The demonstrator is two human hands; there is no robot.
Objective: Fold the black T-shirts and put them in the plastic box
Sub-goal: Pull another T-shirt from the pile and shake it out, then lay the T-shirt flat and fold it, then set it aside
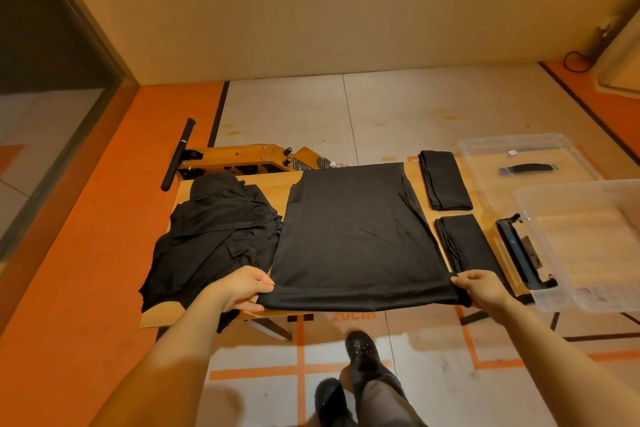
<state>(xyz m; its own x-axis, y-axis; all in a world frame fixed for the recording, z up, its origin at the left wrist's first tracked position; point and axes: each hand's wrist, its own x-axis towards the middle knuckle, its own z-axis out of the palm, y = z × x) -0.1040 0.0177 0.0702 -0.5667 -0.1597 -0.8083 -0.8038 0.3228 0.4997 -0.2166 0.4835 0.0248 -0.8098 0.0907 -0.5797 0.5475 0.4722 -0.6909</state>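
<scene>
A black T-shirt (353,236) lies spread flat in the middle of the low wooden table (263,184), its near hem hanging over the front edge. My left hand (244,288) pinches the hem's left corner and my right hand (481,289) pinches the right corner. A heap of unfolded black T-shirts (214,236) sits on the table's left side. Two folded black T-shirts lie to the right, one further back (445,178) and one nearer (469,243). The clear plastic box (588,236) stands at the table's right end, holding no shirts.
The box's clear lid (526,163) lies behind the box. A wooden device with a black handle (180,154) sits on the floor behind the table. My feet in black shoes (360,354) stand at the table's front edge. Orange floor runs along the left.
</scene>
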